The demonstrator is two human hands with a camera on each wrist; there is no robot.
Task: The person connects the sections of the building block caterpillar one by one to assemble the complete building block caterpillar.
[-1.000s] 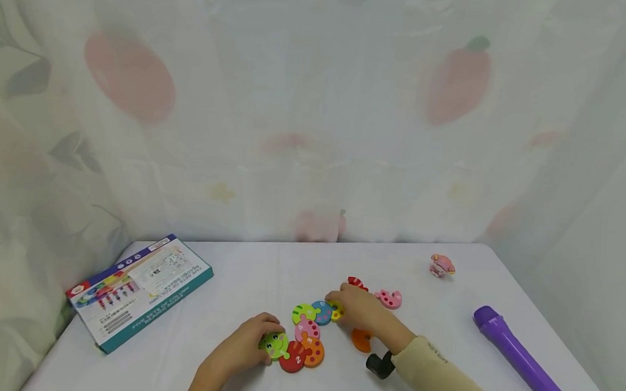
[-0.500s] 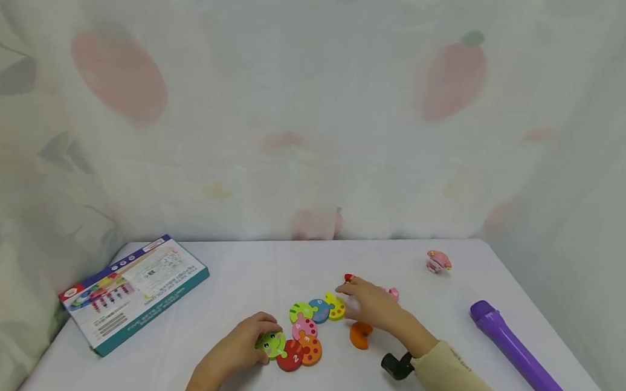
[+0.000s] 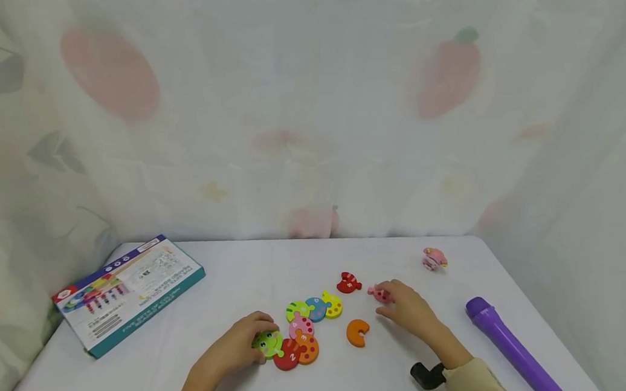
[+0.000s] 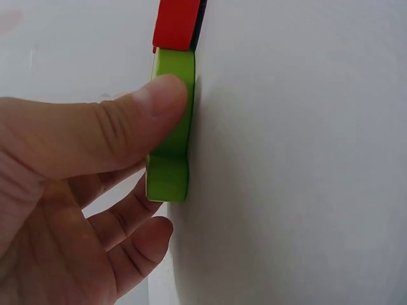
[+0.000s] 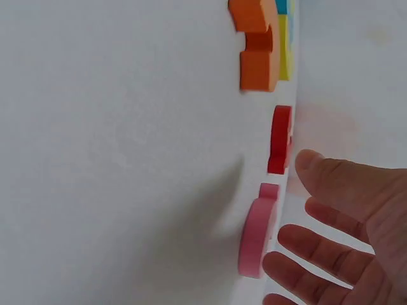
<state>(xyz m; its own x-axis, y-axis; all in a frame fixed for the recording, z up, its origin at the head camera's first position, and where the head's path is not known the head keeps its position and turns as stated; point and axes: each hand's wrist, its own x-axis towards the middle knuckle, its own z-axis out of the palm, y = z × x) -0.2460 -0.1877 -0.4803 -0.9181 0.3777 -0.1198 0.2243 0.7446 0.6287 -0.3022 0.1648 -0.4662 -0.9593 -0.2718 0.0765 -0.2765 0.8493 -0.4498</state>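
My left hand (image 3: 236,343) grips the green caterpillar-head puzzle piece (image 3: 268,343) by its edge, the thumb on its rim in the left wrist view. That piece joins a red piece marked 2 (image 3: 286,356). The chain runs on through an orange piece (image 3: 309,348), a pink one (image 3: 301,327), a striped green one (image 3: 297,310), a blue one (image 3: 316,309) and a yellow one (image 3: 332,305). My right hand (image 3: 411,311) is above a loose pink spotted piece (image 5: 255,236), thumb and fingers spread and holding nothing. The hand partly hides that piece in the head view.
A loose red striped piece (image 3: 348,283) and a plain orange piece (image 3: 358,332) lie between the chain and my right hand. A puzzle box (image 3: 130,295) lies at the left. A small pink toy (image 3: 435,259) stands at the back right, a purple tube (image 3: 525,362) along the right.
My right hand has left the yellow piece and moved right, past the red piece, to the loose pink one. My left hand still holds the green head piece.
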